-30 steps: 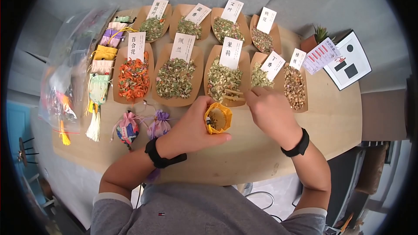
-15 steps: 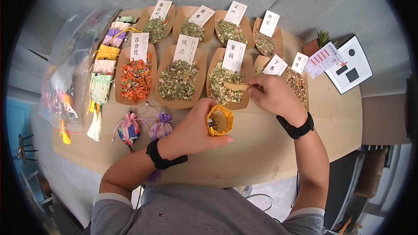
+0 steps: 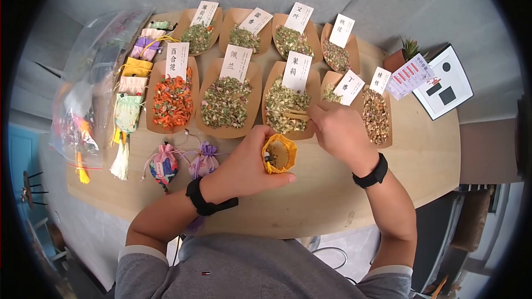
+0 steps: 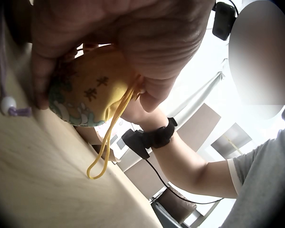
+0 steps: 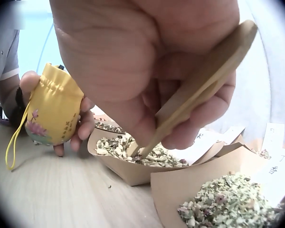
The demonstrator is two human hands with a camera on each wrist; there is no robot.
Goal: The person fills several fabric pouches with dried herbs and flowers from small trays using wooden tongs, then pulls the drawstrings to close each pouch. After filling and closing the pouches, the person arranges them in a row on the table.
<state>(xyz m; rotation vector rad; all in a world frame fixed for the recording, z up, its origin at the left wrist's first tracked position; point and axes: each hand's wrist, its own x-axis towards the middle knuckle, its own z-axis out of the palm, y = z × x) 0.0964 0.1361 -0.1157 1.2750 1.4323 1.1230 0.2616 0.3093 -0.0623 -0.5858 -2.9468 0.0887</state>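
Observation:
My left hand [image 3: 241,163] grips a yellow drawstring pouch [image 5: 57,107] printed with a pink flower, its mouth facing up. Inside the pouch [image 3: 281,156], a little brownish matter shows at the bottom. A yellow cord loop [image 4: 107,147] hangs from its neck. Bamboo tongs [image 5: 199,90] are pinched between the thumb and fingers of my right hand [image 3: 344,133]. Their tips dip into pale dried flower buds [image 3: 284,99] in a brown paper tray [image 3: 315,82], just beyond the pouch. Part of the tongs is hidden behind the fingers in the head view.
Other paper trays with name cards hold orange petals [image 3: 173,102], green herbs [image 3: 224,105] and brown chips [image 3: 376,113]. Two filled pouches [image 3: 164,165] lie at the left front. Flat pouches [image 3: 136,67] and a plastic bag [image 3: 83,105] lie far left; a potted plant [image 3: 394,60] stands right.
The right hand drew back from the tray, then reached in over it with the tongs, and has now come slightly down and left, tips among the buds. The left hand holds the pouch nearly still.

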